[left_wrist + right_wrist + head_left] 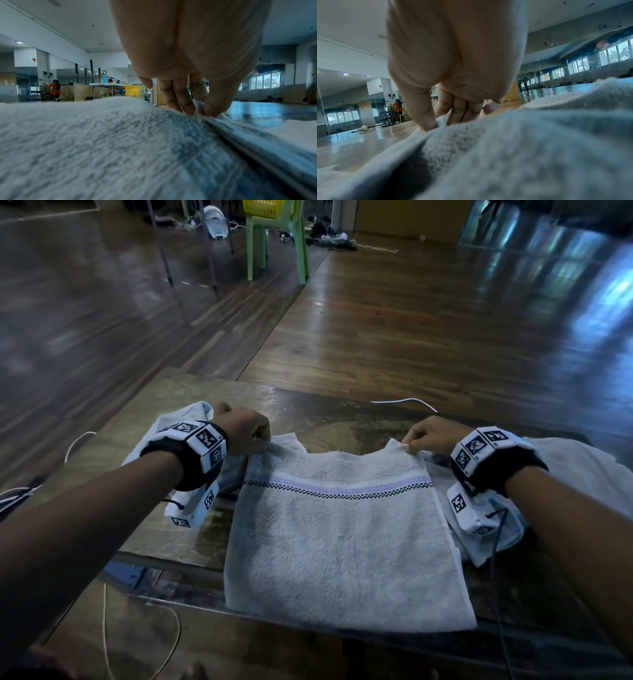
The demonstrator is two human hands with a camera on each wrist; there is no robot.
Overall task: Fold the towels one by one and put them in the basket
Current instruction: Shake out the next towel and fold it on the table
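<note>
A pale grey towel [342, 542] with a purple and checked stripe lies spread on the dark table [335, 419], its near edge hanging over the table's front. My left hand [246, 433] pinches the towel's far left corner [199, 112], thumb against fingers. My right hand [428, 436] pinches the far right corner [439, 124] the same way. Both corners are lifted slightly off the table. The yellow basket [263, 207] sits on a green chair [277, 244] far across the floor, also seen as the basket [132, 90] in the left wrist view.
More pale towels lie bunched at the left [178, 419] and the right [579, 470] of the table. A white cable [407, 401] lies at the table's far edge. Cables [109, 628] hang below the near edge. Wooden floor surrounds the table.
</note>
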